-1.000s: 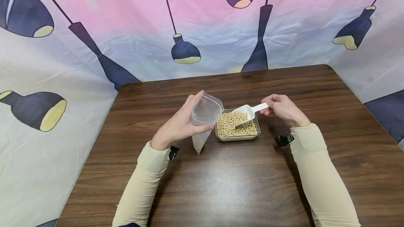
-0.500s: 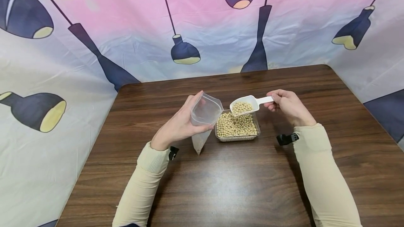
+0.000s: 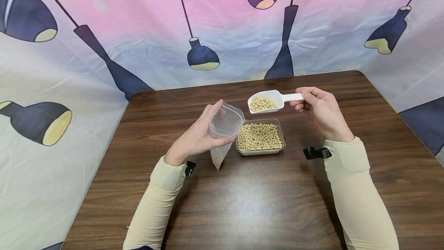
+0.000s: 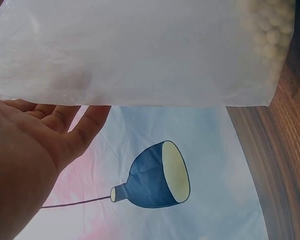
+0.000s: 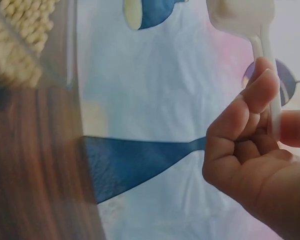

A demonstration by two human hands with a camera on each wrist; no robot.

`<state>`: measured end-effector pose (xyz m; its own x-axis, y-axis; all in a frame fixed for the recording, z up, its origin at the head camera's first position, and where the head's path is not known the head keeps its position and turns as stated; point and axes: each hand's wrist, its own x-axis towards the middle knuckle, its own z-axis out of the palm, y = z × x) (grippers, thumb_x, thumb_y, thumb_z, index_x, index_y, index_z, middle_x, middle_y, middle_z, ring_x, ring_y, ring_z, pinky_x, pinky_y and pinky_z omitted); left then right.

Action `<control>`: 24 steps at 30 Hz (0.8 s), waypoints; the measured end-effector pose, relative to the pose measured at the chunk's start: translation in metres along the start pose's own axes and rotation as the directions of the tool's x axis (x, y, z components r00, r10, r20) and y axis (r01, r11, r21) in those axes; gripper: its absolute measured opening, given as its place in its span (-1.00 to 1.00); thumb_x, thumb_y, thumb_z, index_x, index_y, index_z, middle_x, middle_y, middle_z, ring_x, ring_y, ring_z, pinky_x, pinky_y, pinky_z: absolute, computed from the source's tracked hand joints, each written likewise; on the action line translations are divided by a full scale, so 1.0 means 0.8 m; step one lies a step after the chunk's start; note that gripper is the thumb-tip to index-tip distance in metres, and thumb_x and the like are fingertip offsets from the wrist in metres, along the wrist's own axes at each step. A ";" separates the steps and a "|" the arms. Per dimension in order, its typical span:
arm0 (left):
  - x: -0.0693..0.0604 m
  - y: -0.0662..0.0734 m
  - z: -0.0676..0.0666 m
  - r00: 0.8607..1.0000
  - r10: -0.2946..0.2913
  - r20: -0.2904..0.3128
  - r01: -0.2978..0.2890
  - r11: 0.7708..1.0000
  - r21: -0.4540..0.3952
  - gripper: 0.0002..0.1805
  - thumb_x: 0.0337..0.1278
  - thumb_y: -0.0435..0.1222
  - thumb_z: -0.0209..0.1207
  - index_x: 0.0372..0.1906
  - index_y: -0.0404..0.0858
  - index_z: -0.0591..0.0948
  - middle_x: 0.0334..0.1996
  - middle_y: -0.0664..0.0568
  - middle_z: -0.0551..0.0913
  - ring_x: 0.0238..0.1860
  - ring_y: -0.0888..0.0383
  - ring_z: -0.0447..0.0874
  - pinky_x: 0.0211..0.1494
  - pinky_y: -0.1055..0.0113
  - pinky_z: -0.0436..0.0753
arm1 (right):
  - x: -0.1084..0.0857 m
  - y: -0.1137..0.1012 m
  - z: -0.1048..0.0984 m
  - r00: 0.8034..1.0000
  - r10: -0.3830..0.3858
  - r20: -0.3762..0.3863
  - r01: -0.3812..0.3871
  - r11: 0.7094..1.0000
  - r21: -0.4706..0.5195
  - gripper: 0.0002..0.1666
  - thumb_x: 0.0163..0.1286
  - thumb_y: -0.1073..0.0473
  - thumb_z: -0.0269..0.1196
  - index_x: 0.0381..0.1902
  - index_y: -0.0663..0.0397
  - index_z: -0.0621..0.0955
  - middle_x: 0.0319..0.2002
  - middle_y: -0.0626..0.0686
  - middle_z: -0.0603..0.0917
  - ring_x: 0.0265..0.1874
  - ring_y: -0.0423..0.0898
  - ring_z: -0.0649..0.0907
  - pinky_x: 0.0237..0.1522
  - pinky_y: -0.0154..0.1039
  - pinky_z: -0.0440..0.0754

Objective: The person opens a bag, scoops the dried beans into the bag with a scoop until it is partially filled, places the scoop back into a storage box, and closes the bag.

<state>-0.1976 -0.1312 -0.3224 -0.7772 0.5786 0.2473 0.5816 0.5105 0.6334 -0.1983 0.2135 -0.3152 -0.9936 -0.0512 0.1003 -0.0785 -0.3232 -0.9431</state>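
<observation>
In the head view my left hand (image 3: 195, 141) holds a translucent plastic bag (image 3: 227, 120) by its top, mouth spread wide. The left wrist view shows some soybeans (image 4: 272, 37) inside a lower corner of that bag. My right hand (image 3: 322, 111) grips the handle of a white scoop (image 3: 277, 97), raised above the table and loaded with soybeans (image 3: 262, 103). Below the scoop stands a clear rectangular container (image 3: 261, 152), filled with many more soybeans (image 3: 260, 137). Seen from the right wrist, fingers (image 5: 262, 92) and thumb wrap the scoop's handle; the scoop's bowl is cut off at the top.
A dark wooden table (image 3: 243, 200) lies under everything. Behind it hangs a cloth backdrop (image 3: 145, 18) printed with lamps, reaching down past the table's far edge. Black straps (image 3: 316, 153) show at the wrists.
The right hand has lifted the scoop out of the soybeans, carrying a load up and away above the container. The left hand and bag have stayed in place.
</observation>
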 end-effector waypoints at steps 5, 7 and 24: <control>0.000 0.001 0.000 1.000 -0.003 0.003 0.003 1.000 -0.003 0.12 -0.05 0.02 0.43 0.53 -0.13 0.02 0.18 0.09 0.35 0.17 0.20 0.36 0.16 0.16 0.48 | -0.006 -0.009 0.016 0.996 -0.074 0.046 0.071 0.996 0.051 -0.79 0.48 0.23 0.10 -0.10 0.26 0.60 -0.42 0.12 0.74 -0.42 -0.15 0.70 -0.28 -0.34 0.61; 0.000 0.001 0.000 1.000 -0.004 0.006 0.004 1.000 -0.003 0.12 -0.05 0.02 0.42 0.54 -0.13 0.01 0.18 0.09 0.35 0.17 0.19 0.36 0.15 0.16 0.48 | -0.009 -0.011 0.022 0.993 -0.097 0.068 0.093 0.994 0.061 -0.79 0.48 0.24 0.11 -0.09 0.28 0.59 -0.41 0.14 0.74 -0.40 -0.13 0.71 -0.27 -0.33 0.61; 0.001 -0.001 0.000 1.000 -0.005 0.004 0.005 1.000 -0.009 0.11 -0.05 0.01 0.43 0.53 -0.16 0.03 0.16 0.07 0.34 0.16 0.17 0.37 0.13 0.14 0.50 | -0.028 -0.020 0.049 0.979 -0.170 0.116 0.186 0.970 -0.154 -0.74 0.48 0.18 0.12 -0.03 0.25 0.59 -0.38 0.11 0.75 -0.35 -0.09 0.71 -0.18 -0.32 0.61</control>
<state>-0.1987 -0.1311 -0.3227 -0.7788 0.5790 0.2412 0.5759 0.5077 0.6408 -0.1719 0.1830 -0.2902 -0.9498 -0.1045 0.2948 -0.2738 -0.1776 -0.9452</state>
